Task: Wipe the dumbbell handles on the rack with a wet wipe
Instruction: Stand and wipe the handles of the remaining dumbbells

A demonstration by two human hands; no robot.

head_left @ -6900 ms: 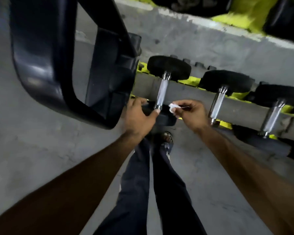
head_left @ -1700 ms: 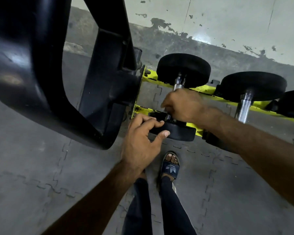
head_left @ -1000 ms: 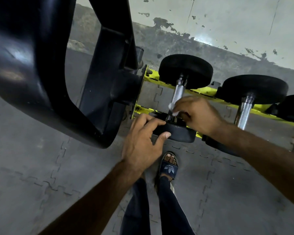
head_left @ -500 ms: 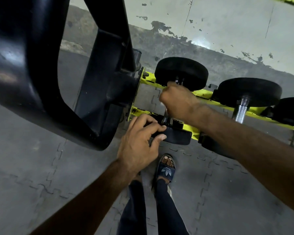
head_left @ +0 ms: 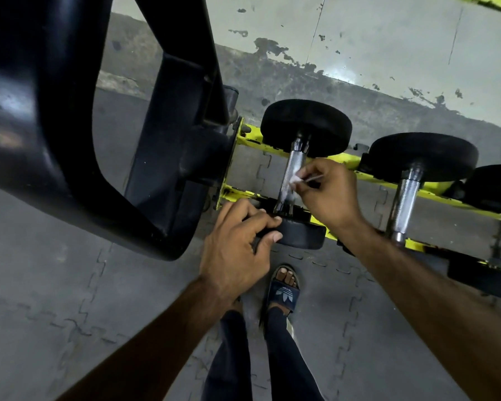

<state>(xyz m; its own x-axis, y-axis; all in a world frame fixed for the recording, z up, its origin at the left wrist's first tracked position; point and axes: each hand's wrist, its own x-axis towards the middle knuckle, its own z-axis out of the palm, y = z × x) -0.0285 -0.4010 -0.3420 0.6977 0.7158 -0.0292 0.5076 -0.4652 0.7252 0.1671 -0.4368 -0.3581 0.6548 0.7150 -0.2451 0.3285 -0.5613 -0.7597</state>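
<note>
Right hand [head_left: 329,195] pinches wet wipe [head_left: 295,179] against first dumbbell handle [head_left: 290,178]; left hand [head_left: 237,244] grips near weight head [head_left: 300,234]; advisable: steady, full-length strokes.

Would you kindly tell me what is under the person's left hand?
The left hand grips the near black head of the leftmost dumbbell. Its fingers curl over the rim. The part of the head beneath palm and fingers is covered, and the rest shows.
</note>
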